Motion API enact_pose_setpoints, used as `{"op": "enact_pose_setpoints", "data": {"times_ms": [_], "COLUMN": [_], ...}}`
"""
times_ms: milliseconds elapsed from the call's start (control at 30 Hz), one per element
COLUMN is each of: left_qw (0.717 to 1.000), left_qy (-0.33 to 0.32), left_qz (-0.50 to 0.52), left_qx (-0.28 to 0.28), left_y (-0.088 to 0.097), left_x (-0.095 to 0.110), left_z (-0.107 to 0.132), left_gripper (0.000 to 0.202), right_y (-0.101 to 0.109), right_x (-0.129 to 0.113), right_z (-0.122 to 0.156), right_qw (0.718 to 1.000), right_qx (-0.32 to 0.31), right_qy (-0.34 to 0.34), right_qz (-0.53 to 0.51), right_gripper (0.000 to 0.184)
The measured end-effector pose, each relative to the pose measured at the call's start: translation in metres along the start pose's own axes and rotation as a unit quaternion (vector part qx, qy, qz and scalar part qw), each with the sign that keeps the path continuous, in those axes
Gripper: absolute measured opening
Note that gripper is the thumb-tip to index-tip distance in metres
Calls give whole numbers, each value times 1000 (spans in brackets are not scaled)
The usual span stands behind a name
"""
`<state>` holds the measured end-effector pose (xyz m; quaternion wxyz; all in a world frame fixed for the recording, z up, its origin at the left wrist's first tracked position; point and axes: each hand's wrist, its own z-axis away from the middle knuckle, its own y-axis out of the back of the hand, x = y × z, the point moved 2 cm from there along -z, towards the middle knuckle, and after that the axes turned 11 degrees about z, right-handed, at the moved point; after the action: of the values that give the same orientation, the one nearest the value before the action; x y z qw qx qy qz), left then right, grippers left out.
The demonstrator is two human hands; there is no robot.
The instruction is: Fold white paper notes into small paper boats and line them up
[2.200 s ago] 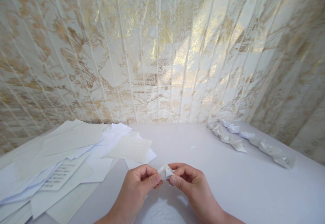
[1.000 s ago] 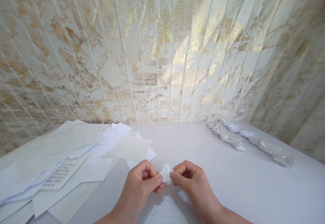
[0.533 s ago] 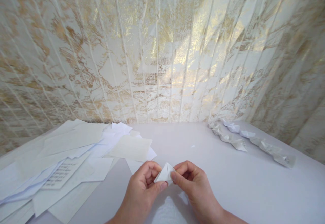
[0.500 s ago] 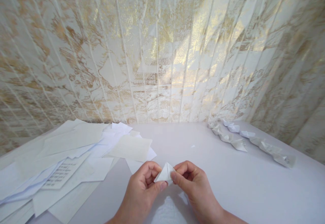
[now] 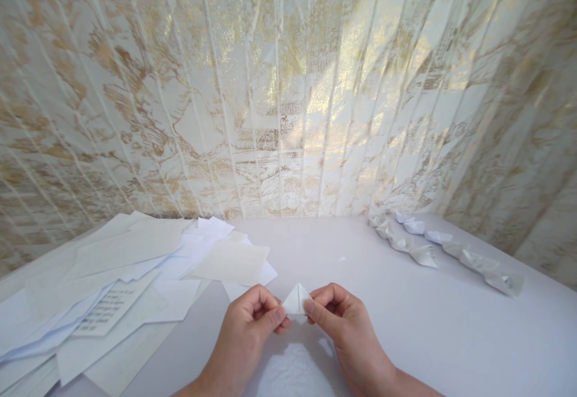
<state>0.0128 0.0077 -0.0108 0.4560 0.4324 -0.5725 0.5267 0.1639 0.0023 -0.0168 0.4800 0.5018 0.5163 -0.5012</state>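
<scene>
A small folded white paper piece, triangular with its point up, is held just above the white table near the front edge. My left hand pinches its left corner between thumb and curled fingers. My right hand pinches its right corner the same way. Both hands are closed on it, knuckles toward the camera.
A loose spread of white paper sheets covers the table's left side. A row of several finished folded paper pieces lies at the back right. A cream and gold curtain hangs behind the table.
The folded paper went from a crumpled lump to a flat upright triangle. Both hands kept their pinch and shifted only slightly.
</scene>
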Motion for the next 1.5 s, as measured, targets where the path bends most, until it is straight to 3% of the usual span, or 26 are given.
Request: {"op": "enact_pose_setpoints", "data": {"times_ms": [167, 300, 467, 600, 767, 1167, 1333, 1500], "left_qw": [1000, 999, 994, 996, 998, 997, 998, 999], "left_qy": [11, 32, 68, 63, 55, 64, 43, 25], "left_qz": [14, 25, -43, -48, -37, -38, -27, -17], "left_qx": [11, -14, -71, -39, -17, -26, -33, -28], "left_y": [-4, -7, -9, -7, -7, -7, -6, -3], "left_x": [2, 1, -3, -3, 0, 0, -1, -3], "left_z": [4, 3, 2, 4, 6, 6, 6, 2], "left_gripper": [20, 9, 14, 15, 16, 19, 14, 12], "right_y": [-1, -1, -4, -4, -1, -3, -6, -2], "right_x": [-1, -1, -2, -4, -5, -6, -7, -7], "right_z": [-1, 0, 5, 7, 6, 3, 1, 1], "right_qw": [1000, 999, 986, 974, 982, 997, 996, 995], "right_qx": [-1, 0, -17, -19, -20, -23, -78, -87], "right_qy": [11, 31, 128, 171, 144, 72, 38, 53], "right_qz": [13, 29, 106, 151, 124, 32, -33, 25], "right_gripper": [29, 28, 21, 17, 15, 25, 19, 11]}}
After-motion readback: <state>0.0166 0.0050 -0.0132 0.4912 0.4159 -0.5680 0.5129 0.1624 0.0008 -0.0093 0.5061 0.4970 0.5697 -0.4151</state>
